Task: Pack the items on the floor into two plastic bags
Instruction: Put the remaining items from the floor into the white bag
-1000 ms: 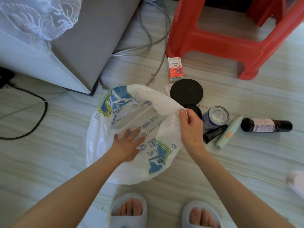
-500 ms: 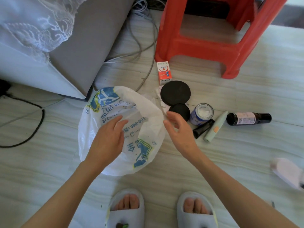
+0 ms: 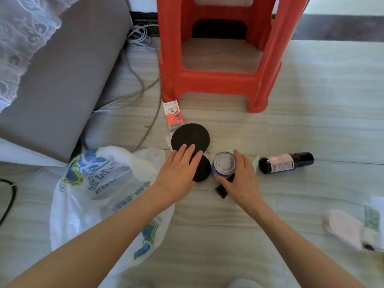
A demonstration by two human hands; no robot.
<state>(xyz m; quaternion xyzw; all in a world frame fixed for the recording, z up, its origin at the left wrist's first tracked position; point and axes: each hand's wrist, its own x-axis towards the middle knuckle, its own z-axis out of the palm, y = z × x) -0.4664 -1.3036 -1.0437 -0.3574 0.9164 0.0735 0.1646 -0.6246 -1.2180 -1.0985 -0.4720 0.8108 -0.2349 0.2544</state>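
A white plastic bag (image 3: pixel 93 194) with blue and green print lies crumpled on the floor at the left, under my left forearm. My left hand (image 3: pixel 178 171) hovers flat, fingers straight, over a small black lid (image 3: pixel 202 169) and the edge of a large black disc (image 3: pixel 190 138). My right hand (image 3: pixel 239 179) grips a blue can (image 3: pixel 223 165) between thumb and fingers. A black tube (image 3: pixel 221 191) pokes out under that hand, and a pale green stick (image 3: pixel 256 160) is mostly hidden behind it. A dark bottle (image 3: pixel 286 163) lies to the right. A red-and-white box (image 3: pixel 173 114) stands behind the disc.
A red plastic stool (image 3: pixel 218 59) stands just behind the items. A grey padded block (image 3: pixel 62 69) with lace fills the left, with grey cables (image 3: pixel 141 80) beside it and a black cable (image 3: pixel 10 196) at far left. A pinkish-white object (image 3: pixel 345 227) lies at the right edge.
Both hands have left the bag and moved forward to the items. The left now hovers over the black lids and the right has closed round the blue can. The bag has sagged.
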